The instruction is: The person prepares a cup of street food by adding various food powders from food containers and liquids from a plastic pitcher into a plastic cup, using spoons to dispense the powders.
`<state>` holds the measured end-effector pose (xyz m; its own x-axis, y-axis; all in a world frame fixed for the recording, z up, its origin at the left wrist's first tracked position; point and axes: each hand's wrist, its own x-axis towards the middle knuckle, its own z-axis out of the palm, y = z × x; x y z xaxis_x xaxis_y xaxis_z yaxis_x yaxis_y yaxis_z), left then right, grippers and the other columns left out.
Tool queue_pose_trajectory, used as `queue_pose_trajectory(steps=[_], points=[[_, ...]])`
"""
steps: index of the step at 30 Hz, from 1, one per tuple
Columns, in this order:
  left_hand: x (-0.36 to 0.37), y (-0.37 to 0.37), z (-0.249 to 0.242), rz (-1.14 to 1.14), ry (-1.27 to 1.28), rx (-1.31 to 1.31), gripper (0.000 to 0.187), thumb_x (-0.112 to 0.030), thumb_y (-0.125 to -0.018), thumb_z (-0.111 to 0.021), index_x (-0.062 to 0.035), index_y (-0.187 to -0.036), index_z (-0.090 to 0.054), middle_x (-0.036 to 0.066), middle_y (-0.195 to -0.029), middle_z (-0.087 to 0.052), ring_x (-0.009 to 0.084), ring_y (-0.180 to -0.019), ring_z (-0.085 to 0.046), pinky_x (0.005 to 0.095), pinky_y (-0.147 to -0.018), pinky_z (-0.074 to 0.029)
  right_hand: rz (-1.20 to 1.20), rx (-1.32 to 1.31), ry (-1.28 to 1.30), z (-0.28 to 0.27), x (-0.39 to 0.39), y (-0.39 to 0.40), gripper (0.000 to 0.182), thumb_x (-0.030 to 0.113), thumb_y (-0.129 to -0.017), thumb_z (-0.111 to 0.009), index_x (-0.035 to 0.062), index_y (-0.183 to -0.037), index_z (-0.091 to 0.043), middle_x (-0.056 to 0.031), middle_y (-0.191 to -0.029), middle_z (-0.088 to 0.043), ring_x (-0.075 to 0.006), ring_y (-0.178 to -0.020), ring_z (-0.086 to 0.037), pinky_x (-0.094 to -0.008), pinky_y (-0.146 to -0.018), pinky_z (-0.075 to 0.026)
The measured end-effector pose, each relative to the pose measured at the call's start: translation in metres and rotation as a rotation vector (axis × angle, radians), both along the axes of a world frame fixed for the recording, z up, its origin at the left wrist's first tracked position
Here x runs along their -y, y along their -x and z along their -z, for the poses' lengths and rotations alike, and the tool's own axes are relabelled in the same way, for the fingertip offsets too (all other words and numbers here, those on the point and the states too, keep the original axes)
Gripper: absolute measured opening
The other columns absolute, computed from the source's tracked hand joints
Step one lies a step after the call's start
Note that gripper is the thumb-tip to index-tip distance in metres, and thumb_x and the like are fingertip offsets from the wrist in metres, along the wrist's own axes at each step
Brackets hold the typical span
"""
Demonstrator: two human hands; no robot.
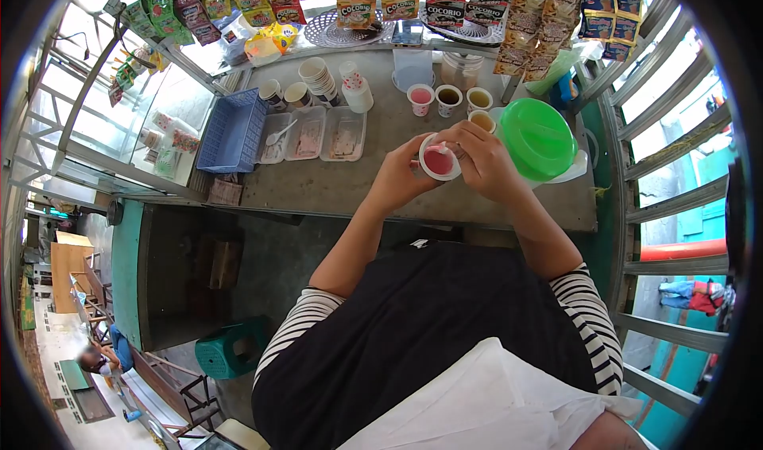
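My left hand (399, 176) is wrapped around a paper cup (450, 176) of pink drink, held above the front part of the counter. My right hand (486, 162) is at the cup's rim, fingers pinched together over the drink. A small pale piece shows under those fingertips, too little of it visible to name. Just beyond my right hand stands a cup of yellowish drink (482, 122). Behind it are a cup of pink drink (420, 98), a cup of dark drink (448, 100) and another yellowish cup (478, 100).
A green-lidded container (539, 138) stands close on the right. Left on the counter (318, 184) are a blue basket (230, 132), clear trays (344, 136), one holding a spoon (282, 130), and stacked paper cups (315, 76). Sachet strips (397, 1) hang overhead. A person (111, 356) sits far left.
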<state>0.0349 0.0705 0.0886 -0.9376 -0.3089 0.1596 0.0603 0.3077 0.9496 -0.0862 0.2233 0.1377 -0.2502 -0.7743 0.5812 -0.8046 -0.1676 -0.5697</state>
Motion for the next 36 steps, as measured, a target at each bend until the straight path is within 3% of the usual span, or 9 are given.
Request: queue_pose_trajectory(steps=[3,9,12,17,23,27,29,32,36], points=[[0.0,0.001,0.003,-0.023,0.015,-0.01,0.069,-0.013,-0.07,-0.084,-0.0071,-0.133,-0.057,0.008,-0.122,-0.068,0.02,-0.109,-0.066,0.0357,-0.089,-0.054,0.063,0.097,-0.006,0.004,-0.001,0.001,0.024,-0.002,-0.089,-0.054,0.0047,-0.11,-0.064,-0.012,-0.097,-0.064,-0.0325,-0.09,-0.065,-0.0393,-0.077,-0.052],[-0.001,0.0,0.002,-0.021,0.012,-0.021,0.066,-0.014,-0.07,-0.084,-0.0064,-0.131,-0.059,0.012,-0.12,-0.067,0.0241,-0.109,-0.066,0.0371,-0.089,-0.054,0.137,0.305,0.011,0.019,-0.003,-0.003,0.018,0.002,-0.093,-0.056,0.0033,-0.107,-0.067,-0.0117,-0.093,-0.063,-0.0292,-0.081,-0.063,-0.0347,-0.072,-0.05],[0.002,0.004,0.01,-0.047,0.133,-0.051,0.066,-0.015,-0.069,-0.084,-0.0063,-0.13,-0.059,0.013,-0.119,-0.067,0.0277,-0.109,-0.065,0.0379,-0.09,-0.053,0.173,0.306,0.079,0.029,-0.003,-0.008,0.012,0.005,-0.093,-0.06,0.002,-0.102,-0.068,-0.0111,-0.091,-0.062,-0.0252,-0.076,-0.063,-0.0333,-0.068,-0.048],[0.001,0.005,0.002,-0.054,0.136,-0.031,0.069,-0.015,-0.068,-0.084,-0.0065,-0.131,-0.058,0.014,-0.12,-0.066,0.0293,-0.111,-0.063,0.0387,-0.09,-0.053,0.147,0.53,0.141,0.032,-0.003,-0.017,0.013,0.009,-0.098,-0.061,-0.002,-0.099,-0.067,-0.0075,-0.09,-0.062,-0.0136,-0.074,-0.065,-0.0264,-0.067,-0.051],[0.002,0.004,-0.002,-0.095,0.11,-0.05,0.069,-0.015,-0.069,-0.084,-0.0075,-0.132,-0.058,0.012,-0.122,-0.066,0.0263,-0.112,-0.062,0.038,-0.089,-0.053,0.1,0.66,0.282,0.029,-0.005,-0.002,0.018,0.011,-0.102,-0.056,-0.004,-0.099,-0.067,-0.0063,-0.091,-0.062,-0.0114,-0.078,-0.066,-0.0242,-0.072,-0.053],[0.004,0.005,0.0,-0.09,0.068,-0.065,0.068,-0.015,-0.07,-0.083,-0.0083,-0.133,-0.058,0.01,-0.123,-0.066,0.0241,-0.112,-0.062,0.0367,-0.089,-0.053,0.123,0.569,0.293,0.012,-0.011,0.003,0.016,0.008,-0.101,-0.056,-0.0026,-0.101,-0.067,-0.0079,-0.092,-0.063,-0.0141,-0.084,-0.066,-0.0261,-0.073,-0.053],[0.002,0.005,-0.001,-0.083,0.075,-0.061,0.068,-0.015,-0.07,-0.083,-0.0081,-0.132,-0.058,0.01,-0.123,-0.066,0.0244,-0.112,-0.062,0.0364,-0.088,-0.053,0.144,0.289,0.195,0.007,-0.014,0.005,0.013,0.0,-0.096,-0.056,-0.0001,-0.102,-0.067,-0.0101,-0.097,-0.066,-0.0203,-0.086,-0.067,-0.0294,-0.075,-0.053],[0.001,0.005,-0.001,-0.06,0.098,-0.048,0.068,-0.015,-0.069,-0.083,-0.0079,-0.132,-0.058,0.011,-0.122,-0.066,0.0255,-0.111,-0.063,0.0361,-0.088,-0.054,0.057,0.114,0.079,0.013,-0.015,0.012,0.022,-0.007,-0.088,-0.055,0.0026,-0.104,-0.068,-0.0117,-0.101,-0.067,-0.0266,-0.085,-0.066,-0.0324,-0.076,-0.053],[0.004,0.005,0.009,-0.027,0.138,-0.077,0.067,-0.014,-0.068,-0.084,-0.0075,-0.131,-0.059,0.012,-0.121,-0.066,0.0281,-0.11,-0.063,0.0372,-0.088,-0.054,0.032,0.209,0.037,0.012,-0.013,0.009,0.027,-0.01,-0.085,-0.054,0.003,-0.104,-0.069,-0.0111,-0.099,-0.068,-0.0284,-0.084,-0.066,-0.0331,-0.078,-0.052]])
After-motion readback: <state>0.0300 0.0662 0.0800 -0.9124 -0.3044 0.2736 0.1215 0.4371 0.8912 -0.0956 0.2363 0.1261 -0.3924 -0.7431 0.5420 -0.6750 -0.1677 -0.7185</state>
